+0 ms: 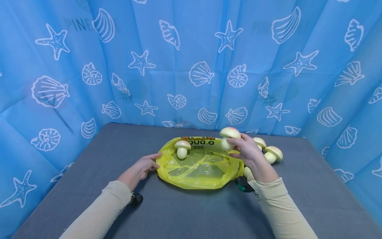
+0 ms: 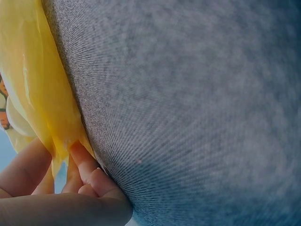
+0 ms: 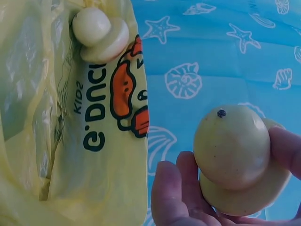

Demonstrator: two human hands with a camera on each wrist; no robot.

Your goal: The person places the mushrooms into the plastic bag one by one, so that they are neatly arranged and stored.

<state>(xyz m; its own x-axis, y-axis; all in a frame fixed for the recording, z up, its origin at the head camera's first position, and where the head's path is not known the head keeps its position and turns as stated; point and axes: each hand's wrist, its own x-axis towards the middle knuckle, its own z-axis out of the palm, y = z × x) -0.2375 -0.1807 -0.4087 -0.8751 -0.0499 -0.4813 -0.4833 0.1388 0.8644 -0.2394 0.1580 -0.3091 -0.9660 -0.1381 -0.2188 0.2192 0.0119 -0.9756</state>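
A yellow plastic bag (image 1: 194,183) lies on the table with its mouth spread wide. My left hand (image 1: 143,166) is at the bag's left rim, and in the left wrist view the plastic gathers between its fingers (image 2: 26,167). A pale toy mushroom (image 1: 230,136) with a reddish tint on its cap is held in my right hand (image 1: 249,152), above the bag's right back rim. The right wrist view shows this mushroom's rounded stem (image 3: 233,146) facing the camera, fingers and thumb round the cap. Another mushroom (image 1: 182,148) is at the bag's left back side, stem down.
Right of the bag lie more toy mushrooms (image 1: 274,154), partly hidden behind my right hand. One pale piece (image 1: 247,172) shows beside the bag's right rim. A blue curtain (image 1: 206,96) with white shells and starfish borders the grey table (image 1: 179,215) at the back and sides.
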